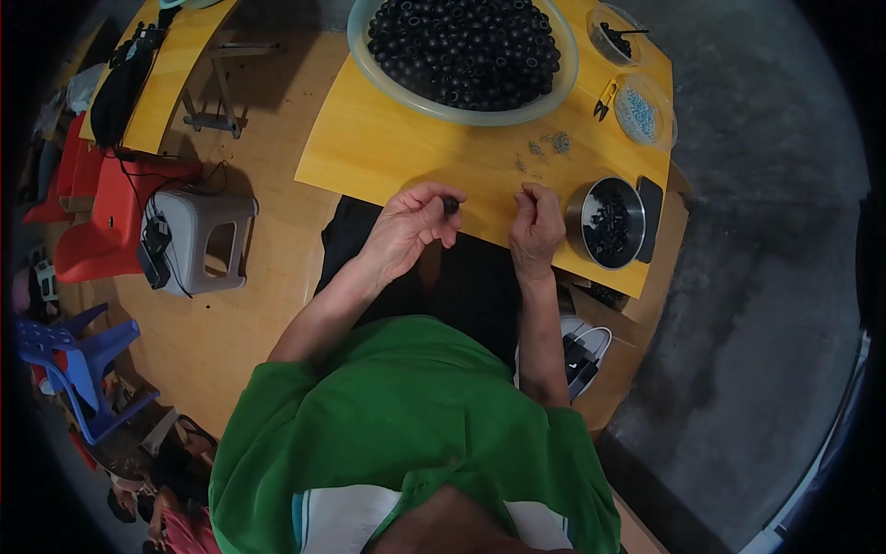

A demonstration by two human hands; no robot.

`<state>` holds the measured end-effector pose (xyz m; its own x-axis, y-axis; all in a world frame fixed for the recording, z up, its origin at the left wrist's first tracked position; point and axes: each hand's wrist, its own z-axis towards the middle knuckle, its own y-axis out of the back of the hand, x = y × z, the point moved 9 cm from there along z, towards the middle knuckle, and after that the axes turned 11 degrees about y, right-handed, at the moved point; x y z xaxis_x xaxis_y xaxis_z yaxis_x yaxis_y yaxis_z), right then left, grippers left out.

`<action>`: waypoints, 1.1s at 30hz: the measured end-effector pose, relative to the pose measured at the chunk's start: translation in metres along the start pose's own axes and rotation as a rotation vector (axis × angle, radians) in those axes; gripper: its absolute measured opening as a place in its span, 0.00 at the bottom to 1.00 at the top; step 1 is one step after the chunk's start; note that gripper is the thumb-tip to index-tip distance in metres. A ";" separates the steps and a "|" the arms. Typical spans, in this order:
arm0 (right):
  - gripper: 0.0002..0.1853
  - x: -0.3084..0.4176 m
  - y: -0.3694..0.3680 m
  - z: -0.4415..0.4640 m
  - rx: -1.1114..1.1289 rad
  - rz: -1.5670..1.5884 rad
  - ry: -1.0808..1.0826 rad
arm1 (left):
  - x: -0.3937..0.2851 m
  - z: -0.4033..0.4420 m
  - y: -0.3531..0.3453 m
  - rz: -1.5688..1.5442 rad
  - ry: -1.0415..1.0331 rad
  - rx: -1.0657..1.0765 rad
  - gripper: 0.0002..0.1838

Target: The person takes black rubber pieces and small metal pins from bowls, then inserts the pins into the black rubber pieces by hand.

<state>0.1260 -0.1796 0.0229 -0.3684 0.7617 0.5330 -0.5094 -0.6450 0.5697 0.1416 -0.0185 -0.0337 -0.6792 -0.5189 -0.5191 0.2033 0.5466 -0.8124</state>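
Note:
My left hand is just off the front edge of the yellow table, its thumb and fingers closed on a small round black bead. To its right, my right hand is pinched closed above the table edge. Whatever its fingertips hold, if anything, is too small to make out. Beside that hand stands a metal bowl with black pieces in it. Small metal bits lie scattered on the table beyond my hands. A large pale basin heaped with black hollow beads sits farther back.
Yellow-handled snips lie near a tub of pale blue bits. Another small tub stands behind. A dark phone-like slab rests by the metal bowl. Left are a grey stool, red chairs and a blue chair.

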 end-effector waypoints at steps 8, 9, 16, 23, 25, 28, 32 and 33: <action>0.07 0.020 -0.014 -0.027 -0.074 0.754 -0.381 | 0.001 -0.005 0.003 0.099 -0.006 -0.043 0.10; 0.07 0.023 -0.012 -0.027 -0.087 0.741 -0.383 | 0.003 -0.005 0.002 0.122 -0.017 -0.044 0.09; 0.08 0.049 -0.005 -0.019 0.004 0.570 -0.132 | 0.024 -0.004 -0.005 0.081 0.001 -0.025 0.08; 0.10 0.040 -0.002 -0.034 -0.015 0.588 -0.186 | 0.030 -0.007 -0.012 0.109 0.049 -0.036 0.07; 0.10 0.039 0.000 -0.034 -0.021 0.594 -0.185 | 0.032 -0.007 -0.013 0.136 0.061 -0.040 0.07; 0.09 0.040 0.005 -0.029 0.008 0.602 -0.190 | 0.030 -0.007 -0.018 0.248 0.044 0.015 0.07; 0.09 0.054 0.012 -0.026 0.039 0.486 -0.079 | 0.036 -0.008 -0.021 0.256 0.059 0.009 0.10; 0.09 0.059 0.017 -0.025 0.014 0.434 -0.024 | 0.038 -0.008 -0.020 0.241 0.079 -0.011 0.08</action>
<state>0.0765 -0.1440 0.0480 -0.5276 0.4179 0.7396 -0.3007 -0.9061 0.2975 0.1067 -0.0437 -0.0353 -0.6655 -0.3196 -0.6746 0.3587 0.6557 -0.6644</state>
